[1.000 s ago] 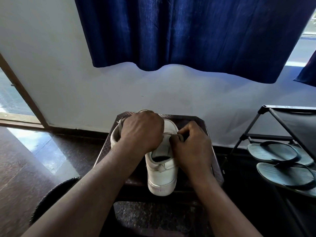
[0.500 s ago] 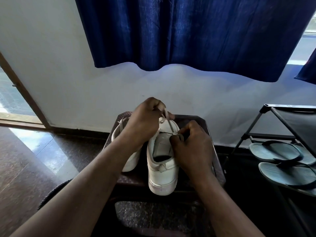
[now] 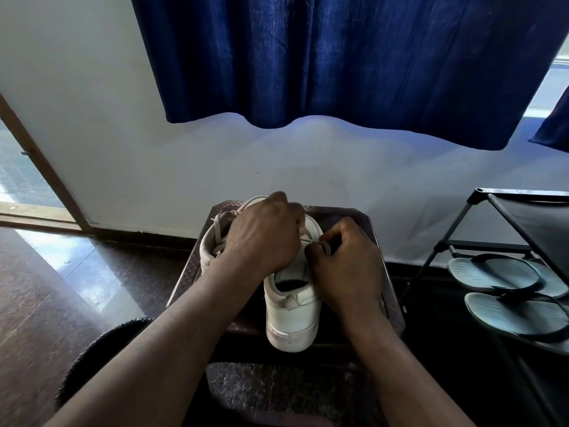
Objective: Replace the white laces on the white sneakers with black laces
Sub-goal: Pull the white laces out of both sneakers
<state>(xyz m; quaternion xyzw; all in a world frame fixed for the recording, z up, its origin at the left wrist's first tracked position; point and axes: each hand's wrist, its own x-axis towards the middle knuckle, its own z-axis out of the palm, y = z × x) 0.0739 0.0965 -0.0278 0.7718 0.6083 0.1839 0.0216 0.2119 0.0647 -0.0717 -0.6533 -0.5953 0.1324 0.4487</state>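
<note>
Right grip (image 3: 345, 266) pinches the lace (image 3: 324, 245); left grip (image 3: 264, 238) curls over the sneaker (image 3: 292, 312), its hold hidden. Upper laces loosened.

This is a home, seemingly by an entrance. Right of the right hand (image 3: 348, 268), which pinches the white lace (image 3: 325, 246) with the left hand (image 3: 264, 238), a black metal shoe rack (image 3: 447, 238) holds grey-blue flip-flops (image 3: 492, 272). Above the grip a dark blue curtain (image 3: 338, 57) hangs against a white wall (image 3: 154, 164). Far left of it, a wooden door frame (image 3: 40, 158) meets polished stone floor (image 3: 46, 288).
</note>
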